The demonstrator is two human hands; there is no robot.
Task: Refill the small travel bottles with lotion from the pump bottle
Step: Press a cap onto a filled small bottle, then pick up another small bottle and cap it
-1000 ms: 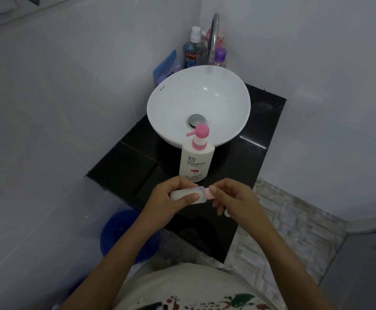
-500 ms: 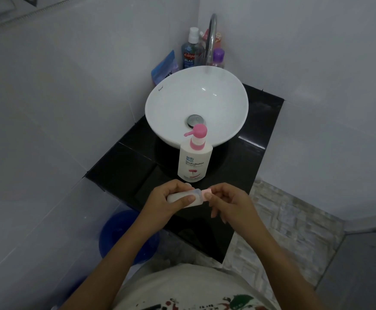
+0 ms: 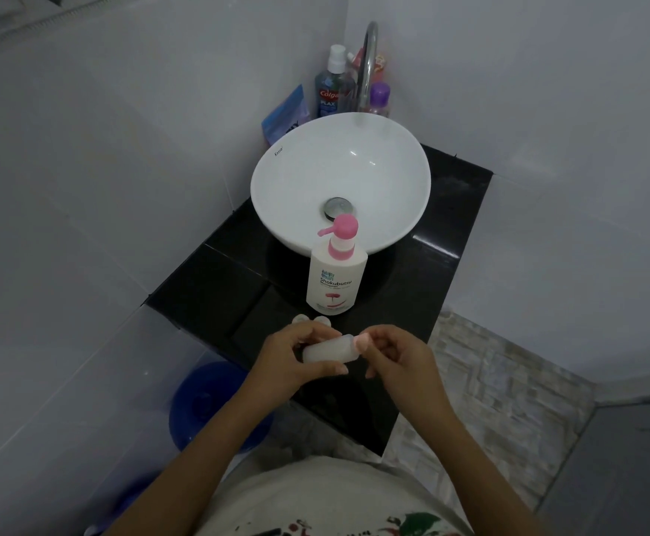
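Note:
A white pump bottle (image 3: 335,278) with a pink pump stands on the black counter (image 3: 215,288), just in front of the basin. Below it, my left hand (image 3: 290,365) grips a small translucent travel bottle (image 3: 327,350) lying sideways. My right hand (image 3: 401,359) pinches the bottle's pale pink cap (image 3: 362,343) at its right end. Two more small travel bottles (image 3: 312,321) stand on the counter just behind my left hand, partly hidden by it.
A white round basin (image 3: 339,179) with a chrome tap (image 3: 368,63) fills the back of the counter. A mouthwash bottle (image 3: 331,90), a purple-capped bottle (image 3: 379,96) and a blue pouch (image 3: 286,114) stand behind it. A blue bucket (image 3: 207,404) sits on the floor at the left.
Both hands stay on the travel bottle and its cap, shifting only slightly. The two small bottles behind my left hand have come into sight.

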